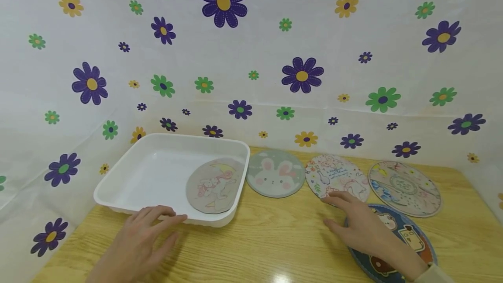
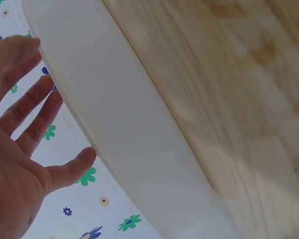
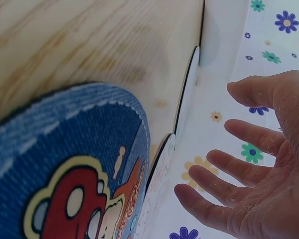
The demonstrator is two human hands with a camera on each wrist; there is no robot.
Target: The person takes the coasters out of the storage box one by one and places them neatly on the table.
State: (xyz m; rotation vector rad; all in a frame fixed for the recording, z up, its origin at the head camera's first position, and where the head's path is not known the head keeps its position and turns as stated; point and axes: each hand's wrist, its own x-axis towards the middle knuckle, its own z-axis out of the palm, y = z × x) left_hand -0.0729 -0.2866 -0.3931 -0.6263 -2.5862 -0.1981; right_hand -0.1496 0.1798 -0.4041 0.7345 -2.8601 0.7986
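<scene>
A white rectangular tray [image 1: 157, 139] stands at the left of the table, with a round beige mat [image 1: 208, 187] printed with a moon leaning inside its right end. My left hand [image 1: 141, 239] is at the near rim of the tray, fingers loosely extended; in the left wrist view its fingertips [image 2: 87, 157] are right at the tray's edge. Over the mats on the right, my right hand [image 1: 359, 226] holds nothing, its fingers spread. Beneath it lies a dark blue round mat [image 3: 65, 144] with cartoon figures, partly hidden by the hand and forearm.
A grey-green bunny mat [image 1: 275, 174] lies beside the tray. To its right are a pink-and-white printed mat [image 1: 334, 174] and a beige floral mat [image 1: 404, 189]. A white flowered cloth [image 1: 251, 38] hangs behind the wooden table [image 1: 267, 243].
</scene>
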